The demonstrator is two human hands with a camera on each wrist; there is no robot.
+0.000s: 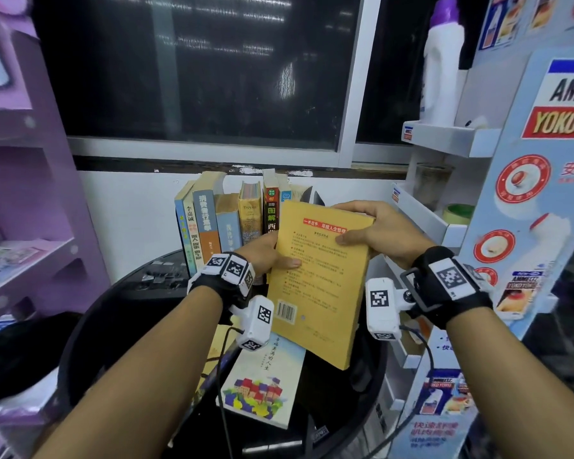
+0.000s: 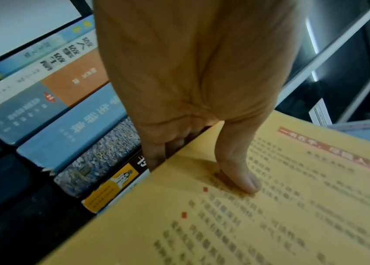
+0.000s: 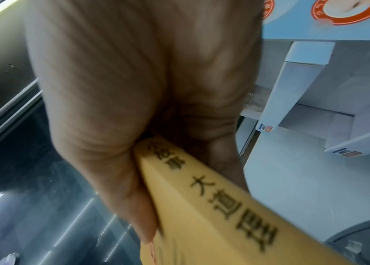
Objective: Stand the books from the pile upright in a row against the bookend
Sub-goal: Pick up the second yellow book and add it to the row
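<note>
Both hands hold a thick yellow book tilted in the air, back cover toward me. My left hand grips its left edge, thumb on the cover and fingers behind. My right hand grips the upper right corner at the spine. Behind it several books stand upright in a row against the white wall; their spines fill the left wrist view. The black bookend shows only as a tip at the row's right end. A white book with coloured houses lies flat below.
The books stand on a round black table. A purple shelf unit stands on the left, a white and blue display rack with a white bottle close on the right. A dark window is behind.
</note>
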